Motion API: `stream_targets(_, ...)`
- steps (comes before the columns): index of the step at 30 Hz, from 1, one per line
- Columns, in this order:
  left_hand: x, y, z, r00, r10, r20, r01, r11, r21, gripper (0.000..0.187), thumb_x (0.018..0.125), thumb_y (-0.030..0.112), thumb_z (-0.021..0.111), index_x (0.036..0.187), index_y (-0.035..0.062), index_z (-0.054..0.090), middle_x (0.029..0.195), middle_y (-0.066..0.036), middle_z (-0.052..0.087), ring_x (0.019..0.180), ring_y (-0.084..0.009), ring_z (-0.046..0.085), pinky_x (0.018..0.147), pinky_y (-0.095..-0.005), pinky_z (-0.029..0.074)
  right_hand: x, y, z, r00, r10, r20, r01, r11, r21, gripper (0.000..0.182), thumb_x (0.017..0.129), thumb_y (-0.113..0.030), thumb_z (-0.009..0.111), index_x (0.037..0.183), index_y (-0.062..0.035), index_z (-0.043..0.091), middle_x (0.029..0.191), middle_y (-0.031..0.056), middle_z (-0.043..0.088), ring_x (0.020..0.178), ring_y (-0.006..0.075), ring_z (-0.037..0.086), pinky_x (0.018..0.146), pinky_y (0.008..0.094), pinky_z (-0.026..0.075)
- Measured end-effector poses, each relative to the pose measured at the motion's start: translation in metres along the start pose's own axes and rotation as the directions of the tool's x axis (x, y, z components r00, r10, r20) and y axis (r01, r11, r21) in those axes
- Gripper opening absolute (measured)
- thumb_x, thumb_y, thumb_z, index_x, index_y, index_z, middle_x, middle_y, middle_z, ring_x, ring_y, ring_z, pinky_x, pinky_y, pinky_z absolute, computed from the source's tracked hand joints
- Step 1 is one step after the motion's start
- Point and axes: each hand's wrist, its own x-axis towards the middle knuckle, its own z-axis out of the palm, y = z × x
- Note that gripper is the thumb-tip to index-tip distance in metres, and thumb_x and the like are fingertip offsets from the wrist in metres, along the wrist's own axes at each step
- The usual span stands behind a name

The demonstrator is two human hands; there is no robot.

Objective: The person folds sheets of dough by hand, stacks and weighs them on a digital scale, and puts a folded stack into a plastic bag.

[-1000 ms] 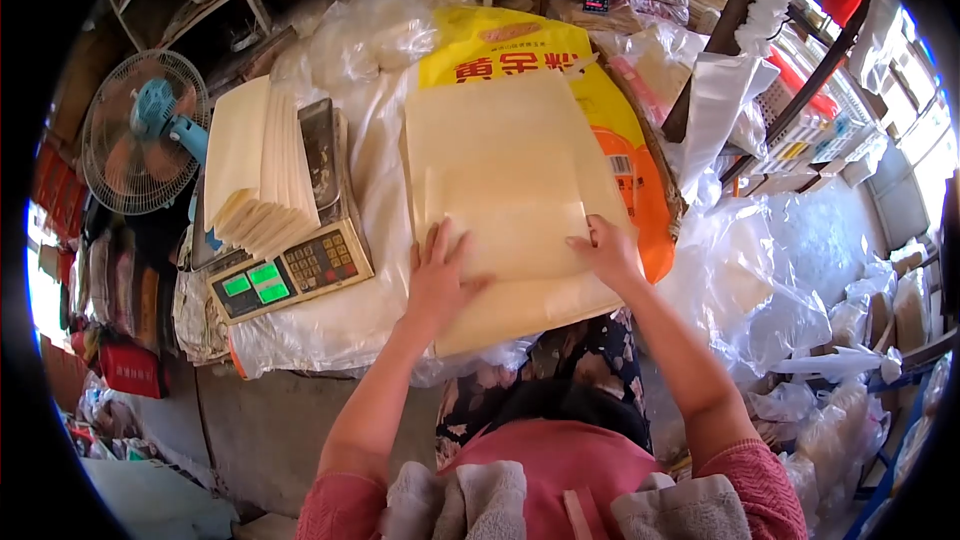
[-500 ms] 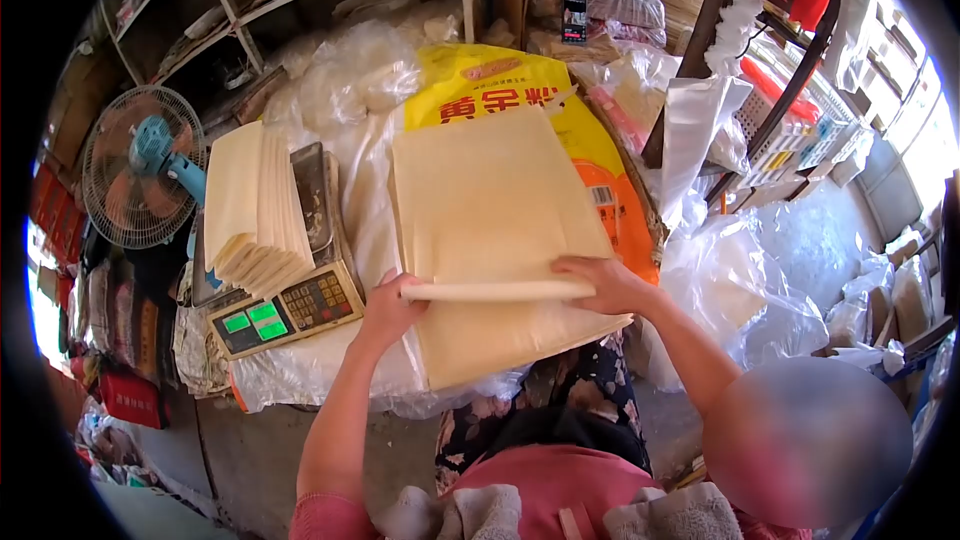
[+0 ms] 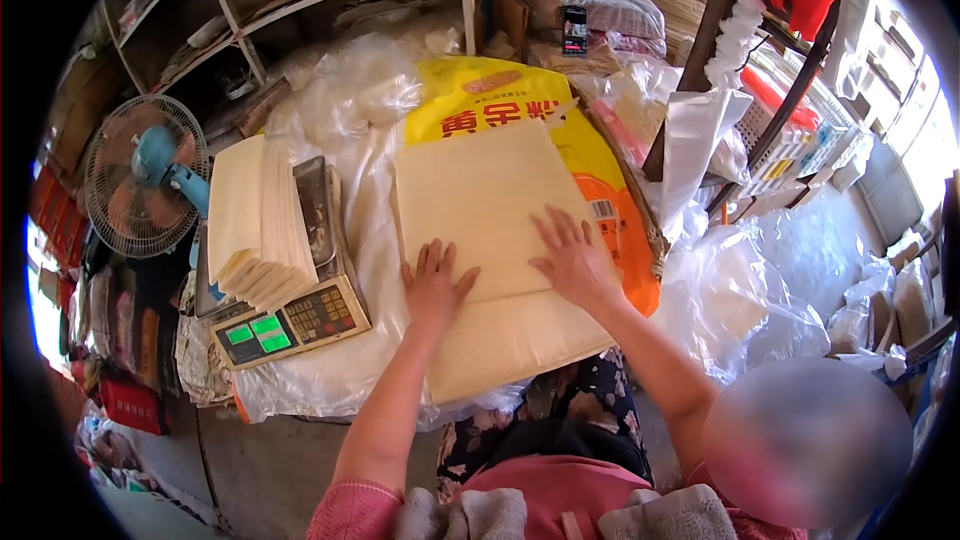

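Left hand (image 3: 434, 285) flat, fingers spread wide, palm down on folded cream sheet (image 3: 480, 205), holding nothing. Right hand (image 3: 570, 258) likewise splayed and pressing on the same sheet's right part. Beneath, a thick stack of smooth pale sheets (image 3: 520, 340) at the near edge of the plastic-covered bench (image 3: 330, 370). At the left edge, an electronic scale (image 3: 290, 315) bearing fanned folded sheets (image 3: 255, 220). Farther back, a glossy yellow sack (image 3: 490, 95); far left, a wire-caged fan (image 3: 135, 175).
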Motion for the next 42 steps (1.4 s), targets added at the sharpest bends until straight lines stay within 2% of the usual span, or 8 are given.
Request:
stream_targets(7, -0.019, 0.018, -0.013, 0.953, -0.169, -0.252, 0.128, 0.977, -0.170, 0.076, 0.083, 0.029, 0.063, 0.143, 0.0047, 0.024, 0.146, -0.016, 0.029, 0.135, -0.0294, 0.027, 0.109, -0.0494, 0.021, -0.016, -0.013, 0.015, 0.989, 0.096, 0.108, -0.086, 0.992, -0.094, 0.045, 0.092, -0.035, 0.047, 0.129, -0.0101, 0.047, 0.136, 0.0144, 0.042, 0.126, 0.0323, 0.037, 0.103, 0.0601, 0.022)
stream_targets(11, -0.056, 0.025, 0.009, 0.938, -0.306, 0.165, 0.169, -0.012, -0.986, 0.077, 0.079, 0.006, 0.058, 0.143, -0.0019, 0.017, 0.139, -0.018, 0.036, 0.125, -0.0239, 0.040, 0.099, -0.0319, 0.037, -0.047, -0.072, 0.008, 0.976, 0.099, 0.195, -0.103, 0.995, 0.010, 0.043, 0.090, -0.035, 0.051, 0.124, -0.0075, 0.051, 0.128, 0.0124, 0.052, 0.119, 0.0321, 0.044, 0.101, 0.0579, 0.027)
stream_targets(23, -0.025, -0.121, -0.262, 0.781, -0.393, -0.484, -0.243, 0.523, -0.817, 0.069, 0.071, -0.009, 0.052, 0.138, -0.0037, 0.035, 0.132, -0.015, 0.049, 0.108, -0.0179, 0.057, 0.091, -0.0284, 0.046, -0.061, -0.056, 0.036, 0.987, -0.110, 0.115, 0.093, 0.985, 0.146, 0.046, 0.088, -0.025, 0.054, 0.130, -0.0092, 0.045, 0.143, 0.0077, 0.036, 0.133, 0.0299, 0.032, 0.107, 0.0574, 0.019)
stream_targets(29, -0.007, -0.210, -0.273, 0.839, -0.544, -0.027, 0.070, 0.156, -0.985, 0.066, 0.079, -0.006, 0.051, 0.139, -0.0102, 0.026, 0.096, -0.010, 0.059, 0.086, -0.0221, 0.060, 0.075, -0.0343, 0.051, -0.065, -0.055, 0.040, 0.989, -0.130, 0.076, 0.118, 0.983, 0.140, 0.047, 0.089, -0.022, 0.052, 0.132, -0.0087, 0.042, 0.143, 0.0097, 0.036, 0.134, 0.0311, 0.031, 0.107, 0.0575, 0.019)
stream_targets(34, -0.013, -0.226, -0.266, 0.843, -0.507, -0.181, 0.035, 0.387, -0.921, 0.055, 0.077, -0.002, 0.057, 0.131, -0.0066, 0.044, 0.095, -0.010, 0.060, 0.086, -0.0197, 0.060, 0.080, -0.0288, 0.048, -0.063, -0.057, 0.038, 0.988, -0.141, 0.071, 0.131, 0.983, 0.132, 0.047, 0.089, -0.021, 0.051, 0.133, -0.0082, 0.041, 0.143, 0.0104, 0.035, 0.134, 0.0317, 0.031, 0.107, 0.0573, 0.018)
stream_targets(38, -0.050, -0.156, -0.248, 0.463, -0.519, -0.718, -0.064, 0.789, -0.611, 0.044, 0.078, 0.001, 0.056, 0.122, 0.0017, 0.053, 0.123, -0.012, 0.056, 0.106, -0.0214, 0.055, 0.091, -0.0303, 0.043, -0.063, -0.058, 0.037, 0.985, -0.147, 0.092, 0.134, 0.982, 0.134, 0.047, 0.089, -0.020, 0.051, 0.134, -0.0078, 0.041, 0.143, 0.0108, 0.035, 0.134, 0.0317, 0.030, 0.107, 0.0571, 0.018)
stream_targets(41, -0.089, -0.107, -0.176, 0.608, -0.298, -0.735, -0.134, 0.875, -0.466, 0.045, 0.078, 0.000, 0.055, 0.123, 0.0032, 0.051, 0.119, -0.011, 0.055, 0.101, -0.0214, 0.055, 0.087, -0.0333, 0.046, -0.063, -0.059, 0.039, 0.983, -0.130, 0.126, 0.116, 0.987, 0.112, 0.048, 0.089, -0.017, 0.050, 0.136, -0.0088, 0.040, 0.144, 0.0101, 0.034, 0.135, 0.0304, 0.028, 0.109, 0.0539, 0.016)
stream_targets(42, -0.106, -0.081, -0.150, 0.778, -0.488, -0.396, -0.047, 0.583, -0.811, 0.044, 0.079, 0.002, 0.057, 0.122, 0.0034, 0.051, 0.120, -0.013, 0.054, 0.105, -0.0233, 0.054, 0.087, -0.0350, 0.046, -0.063, -0.060, 0.038, 0.983, -0.119, 0.137, 0.106, 0.990, 0.097, 0.048, 0.090, -0.017, 0.049, 0.136, -0.0093, 0.040, 0.145, 0.0098, 0.034, 0.136, 0.0298, 0.027, 0.110, 0.0524, 0.015)
